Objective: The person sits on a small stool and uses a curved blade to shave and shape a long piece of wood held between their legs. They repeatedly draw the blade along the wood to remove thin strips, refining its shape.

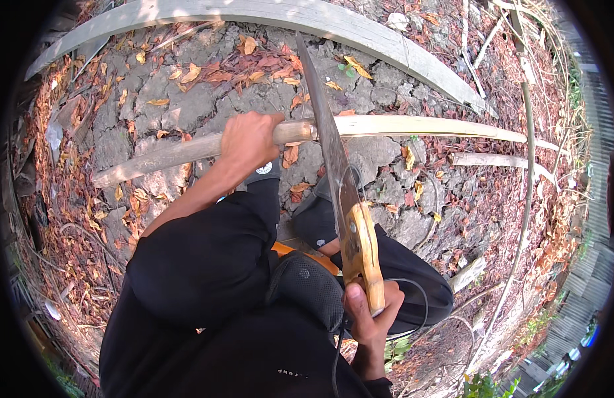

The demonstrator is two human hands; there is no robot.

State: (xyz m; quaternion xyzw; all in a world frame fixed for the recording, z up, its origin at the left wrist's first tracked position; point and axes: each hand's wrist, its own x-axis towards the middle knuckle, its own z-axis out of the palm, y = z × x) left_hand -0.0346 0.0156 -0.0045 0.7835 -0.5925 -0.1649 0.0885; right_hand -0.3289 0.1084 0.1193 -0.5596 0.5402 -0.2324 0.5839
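My left hand (249,137) is closed around a weathered round wooden pole (167,158), a little left of where a saw crosses it. A darker ring or cut edge shows on the pole beside the blade. Beyond the blade, a pale, freshly exposed length of wood (419,125) runs on to the right; whether it is one piece with the pole I cannot tell. My right hand (373,312) grips the yellowish wooden handle of the handsaw (333,156). Its long, dull metal blade points away from me and lies over the wood; whether its teeth touch is unclear.
A long grey plank (273,13) lies across the far side. At the right are a shorter stick (492,160) and a thin upright-running branch (529,159). Dry leaves litter the cracked earth (141,129). My legs and shoes are just below the pole.
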